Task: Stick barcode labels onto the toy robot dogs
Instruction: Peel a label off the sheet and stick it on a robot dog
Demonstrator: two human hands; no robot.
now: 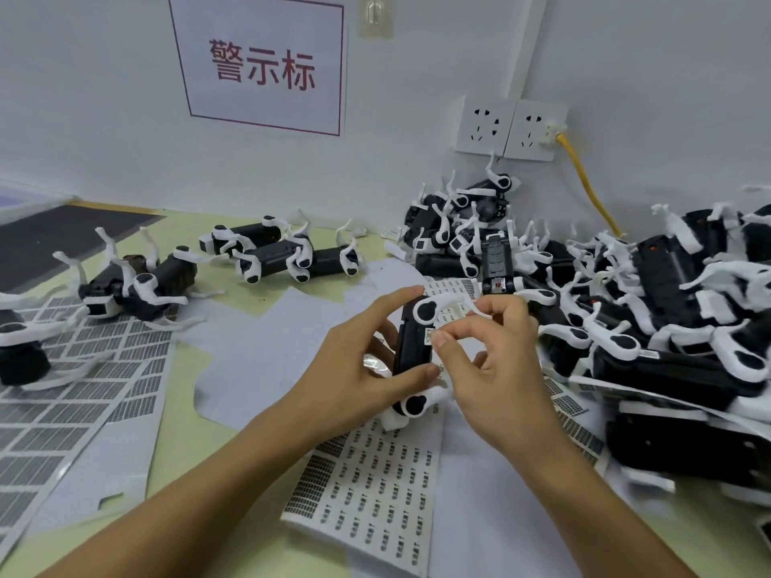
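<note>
While the dog (411,348) stands on end above the label sheet (367,473), the left hand (354,369) clamps its black body between thumb and fingers. The right hand (496,352) pinches a small label (429,336) against the dog's side. More dogs (267,252) lie by the wall, and a heap (651,294) crowds the right, below the sockets (511,129).

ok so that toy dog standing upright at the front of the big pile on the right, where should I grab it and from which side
Probably by its black body, from the near side. The upright toy dog stands on end against the pile of dogs, its flat black face turned toward you. The white legs are thin and tangle with neighbours, so pinch across the body's two long edges and lift up and toward you. Both hands are busy with the held dog.
</note>
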